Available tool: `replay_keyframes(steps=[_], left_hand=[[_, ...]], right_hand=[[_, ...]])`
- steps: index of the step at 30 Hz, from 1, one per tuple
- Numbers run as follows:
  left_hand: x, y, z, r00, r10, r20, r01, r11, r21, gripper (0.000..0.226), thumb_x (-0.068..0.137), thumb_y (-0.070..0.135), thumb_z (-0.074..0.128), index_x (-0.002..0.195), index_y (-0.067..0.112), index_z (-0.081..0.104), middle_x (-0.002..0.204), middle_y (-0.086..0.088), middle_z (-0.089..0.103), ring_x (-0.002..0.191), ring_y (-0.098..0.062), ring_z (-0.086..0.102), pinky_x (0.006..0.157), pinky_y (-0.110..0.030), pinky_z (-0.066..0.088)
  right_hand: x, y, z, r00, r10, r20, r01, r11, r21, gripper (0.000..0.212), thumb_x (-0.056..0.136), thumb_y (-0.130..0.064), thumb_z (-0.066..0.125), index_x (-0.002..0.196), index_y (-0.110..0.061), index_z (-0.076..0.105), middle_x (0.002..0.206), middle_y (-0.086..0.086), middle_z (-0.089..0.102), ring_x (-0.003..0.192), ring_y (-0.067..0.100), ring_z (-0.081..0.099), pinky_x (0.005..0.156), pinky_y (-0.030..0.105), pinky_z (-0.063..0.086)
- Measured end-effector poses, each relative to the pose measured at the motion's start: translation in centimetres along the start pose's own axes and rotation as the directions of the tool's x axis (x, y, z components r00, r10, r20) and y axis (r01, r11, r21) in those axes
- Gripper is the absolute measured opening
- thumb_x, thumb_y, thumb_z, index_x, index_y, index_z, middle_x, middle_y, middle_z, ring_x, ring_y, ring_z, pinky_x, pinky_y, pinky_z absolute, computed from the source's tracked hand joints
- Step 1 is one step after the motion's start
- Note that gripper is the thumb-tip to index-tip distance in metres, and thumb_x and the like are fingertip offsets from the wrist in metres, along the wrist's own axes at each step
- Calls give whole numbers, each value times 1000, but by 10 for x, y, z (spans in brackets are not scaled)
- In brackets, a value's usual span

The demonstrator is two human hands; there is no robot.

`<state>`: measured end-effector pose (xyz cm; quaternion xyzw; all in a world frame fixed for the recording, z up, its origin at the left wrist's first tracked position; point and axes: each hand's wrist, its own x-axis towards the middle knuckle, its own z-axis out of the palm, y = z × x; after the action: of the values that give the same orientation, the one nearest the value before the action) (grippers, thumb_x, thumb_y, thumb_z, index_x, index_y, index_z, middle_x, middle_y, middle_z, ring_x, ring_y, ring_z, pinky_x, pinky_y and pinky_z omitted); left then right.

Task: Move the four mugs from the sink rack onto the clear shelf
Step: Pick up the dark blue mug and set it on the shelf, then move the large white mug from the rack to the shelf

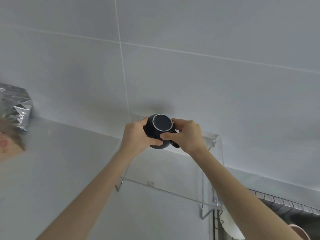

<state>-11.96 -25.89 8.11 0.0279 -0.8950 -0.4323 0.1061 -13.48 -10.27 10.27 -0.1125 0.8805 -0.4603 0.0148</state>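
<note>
A dark navy mug (161, 124) with a pale ring around its base is held up, its bottom turned toward me. My left hand (138, 135) grips its left side and my right hand (187, 135) grips its right side near the handle. The mug hangs just above the back part of the clear shelf (166, 188), a transparent ledge fixed to the grey tiled wall. No other mug stands on the shelf. At the lower right, the wire sink rack (284, 204) shows, with a white dish (230, 227) standing in it.
A crumpled silver foil bag (16, 108) sits on a ledge at the far left. A metal bracket (206, 213) supports the shelf's front right corner. The rim of a pinkish dish (301, 230) peeks in at the bottom right.
</note>
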Motion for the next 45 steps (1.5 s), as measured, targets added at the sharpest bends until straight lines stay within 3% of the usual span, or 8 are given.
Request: replay_keyframes(steps=[8, 20, 26, 32, 35, 38, 41, 45], left_hand=[[28, -47, -16, 996, -41, 78, 42, 999, -1, 68, 46, 22, 85, 109, 26, 61, 83, 6, 67, 82, -14, 60, 67, -11, 41], [33, -51, -16, 986, -68, 149, 63, 997, 38, 59, 56, 21, 81, 110, 14, 57, 87, 1, 61, 83, -19, 53, 69, -23, 37], [31, -53, -15, 982, -72, 173, 75, 997, -11, 55, 58, 22, 79, 107, 20, 54, 82, 8, 58, 81, -16, 51, 64, -12, 36], [26, -49, -10, 983, -92, 159, 95, 995, -9, 52, 64, 14, 75, 108, 14, 48, 95, 1, 60, 89, -22, 54, 65, -15, 37], [10, -27, -5, 997, -56, 50, 55, 998, 20, 52, 67, 7, 71, 110, 6, 42, 97, -2, 57, 87, -24, 53, 58, -9, 36], [-23, 17, 11, 998, 67, 2, -67, 998, 2, 69, 73, 7, 68, 132, 6, 32, 111, -2, 48, 101, -21, 49, 73, -8, 30], [-73, 67, 52, 963, 240, 120, -234, 970, -64, 71, 77, 12, 65, 138, 8, 29, 144, -8, 39, 135, -17, 33, 102, -9, 19], [-133, 112, 127, 841, 398, 366, -328, 914, -238, 63, 77, 16, 66, 134, 14, 38, 142, -1, 43, 128, -2, 33, 98, 5, 16]], right_hand=[[34, 0, 48, 999, 41, 11, -41, 999, -35, 24, 61, -22, 76, 84, -16, 72, 78, 5, 74, 77, 21, 66, 70, 34, 52], [42, 0, 57, 998, 51, -22, -53, 996, -72, 27, 60, -26, 77, 85, -21, 72, 79, 4, 74, 79, 21, 66, 72, 37, 54], [42, 1, 63, 998, 54, -33, -57, 993, -100, 28, 60, -31, 74, 87, -22, 70, 79, 3, 73, 75, 22, 64, 68, 38, 54], [33, 3, 60, 999, 50, 12, -49, 998, -49, 35, 74, -29, 66, 108, -21, 63, 101, 3, 70, 98, 23, 61, 77, 32, 49], [19, 9, 30, 994, 99, 51, -101, 993, 59, 52, 83, -29, 60, 131, -16, 46, 130, 7, 56, 123, 19, 48, 98, 29, 40], [-15, 25, -29, 996, 63, -57, -57, 993, 102, 43, 85, -24, 58, 127, -15, 51, 129, 2, 57, 118, 12, 52, 98, 23, 39], [-74, 59, -101, 974, 104, -201, -85, 991, 101, 32, 85, -17, 58, 117, -14, 59, 118, 0, 62, 105, 9, 57, 86, 7, 42], [-161, 119, -172, 911, 256, -322, -263, 964, 22, 27, 86, -14, 57, 113, -15, 62, 109, -6, 62, 102, 10, 59, 90, 16, 41]])
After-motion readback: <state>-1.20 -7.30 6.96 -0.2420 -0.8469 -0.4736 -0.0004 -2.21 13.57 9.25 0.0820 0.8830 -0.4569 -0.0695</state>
